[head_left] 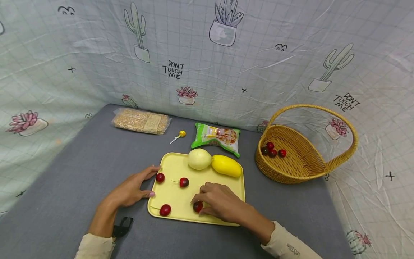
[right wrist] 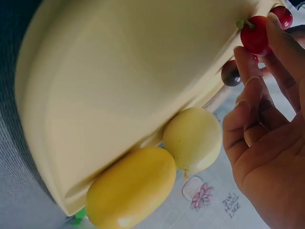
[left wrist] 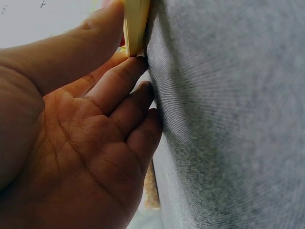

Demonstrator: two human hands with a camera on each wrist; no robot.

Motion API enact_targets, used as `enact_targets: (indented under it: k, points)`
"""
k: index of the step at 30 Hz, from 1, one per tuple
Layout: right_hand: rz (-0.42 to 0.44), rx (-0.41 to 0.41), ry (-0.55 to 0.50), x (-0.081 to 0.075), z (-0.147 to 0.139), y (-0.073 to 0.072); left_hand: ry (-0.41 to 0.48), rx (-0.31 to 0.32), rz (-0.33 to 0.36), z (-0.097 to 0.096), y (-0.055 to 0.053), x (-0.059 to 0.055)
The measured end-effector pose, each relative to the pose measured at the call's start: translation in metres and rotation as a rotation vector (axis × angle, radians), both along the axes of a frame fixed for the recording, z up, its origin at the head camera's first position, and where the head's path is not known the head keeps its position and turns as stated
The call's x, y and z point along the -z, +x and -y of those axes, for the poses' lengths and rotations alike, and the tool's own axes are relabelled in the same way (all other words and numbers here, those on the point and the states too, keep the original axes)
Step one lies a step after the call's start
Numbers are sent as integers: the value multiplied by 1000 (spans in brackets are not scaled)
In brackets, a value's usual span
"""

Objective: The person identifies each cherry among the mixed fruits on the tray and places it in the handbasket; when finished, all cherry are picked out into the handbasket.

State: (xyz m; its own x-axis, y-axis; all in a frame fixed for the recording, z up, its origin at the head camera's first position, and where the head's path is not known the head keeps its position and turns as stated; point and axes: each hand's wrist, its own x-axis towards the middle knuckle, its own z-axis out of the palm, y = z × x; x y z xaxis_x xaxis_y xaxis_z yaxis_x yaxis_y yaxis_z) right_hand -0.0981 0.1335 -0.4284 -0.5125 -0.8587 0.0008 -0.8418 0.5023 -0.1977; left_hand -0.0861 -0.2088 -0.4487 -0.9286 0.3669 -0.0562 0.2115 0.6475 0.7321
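A yellow tray (head_left: 176,199) lies before me, with my left hand (head_left: 130,189) at its left rim. The left thumb and fingertips touch the rim, the fingers fairly straight in the left wrist view. My right hand (head_left: 223,203) pinches a dark red cherry (head_left: 197,206) between thumb and index finger, over the tray's near part; its green stem end (right wrist: 244,23) shows in the right wrist view. Other cherries lie on the tray: one (head_left: 160,177) by the left fingertips, one (head_left: 184,182) near the middle, one (head_left: 165,210) in the near left corner.
A pale round fruit (head_left: 199,159) and a yellow oblong fruit (head_left: 227,166) lie along the tray's far side. Right of it stands a wicker basket (head_left: 302,163) with several cherries (head_left: 272,153). Behind are a grain bag (head_left: 136,120), a lollipop (head_left: 182,133) and a green snack packet (head_left: 218,137).
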Motion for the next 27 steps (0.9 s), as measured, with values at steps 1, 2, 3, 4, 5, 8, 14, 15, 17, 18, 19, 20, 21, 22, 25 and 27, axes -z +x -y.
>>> enact_targets:
  k: [1,2,3,4,5,8,14,15,17,18,19,20,21,22,25,27]
  points:
    - [5,8,1,0,-1,0,3,0,0,0,0,0]
    - [11,16,0,0,-2,0,5,0,0,0,0,0]
    - [15,24,0,0,-2,0,6,0,-2,0,0,0]
    - [21,32,-2,0,-3,0,7,1,-2,0,0,0]
    - [27,38,-6,0,-3,-1,7,2,0,0,0,0]
    - [38,50,-32,0,-5,-2,0,2,3,0,0,0]
    - [55,70,-101,-3,-9,-6,4,-2,9,0,1,0]
    - [59,77,-109,-4,-9,-7,3,-3,8,0,1,0]
    - [69,95,-127,-7,-11,-9,-2,-4,1,0,1,0]
    - [80,105,-140,-9,-12,-10,-5,-4,-2,0,1,0]
    - [91,114,-156,-11,-13,-10,-6,-5,-6,0,1,1]
    - [100,123,-173,-13,-15,-11,-5,-4,-9,0,1,1]
    - [107,130,-192,-15,-16,-12,-4,-4,-10,0,1,1]
    - [113,139,-209,-16,-17,-13,-4,-4,-11,0,1,1]
    - [118,159,-258,-22,-21,-16,-2,-6,-12,0,1,1]
    - [118,180,-285,-25,-24,-18,-5,-6,-14,0,1,2]
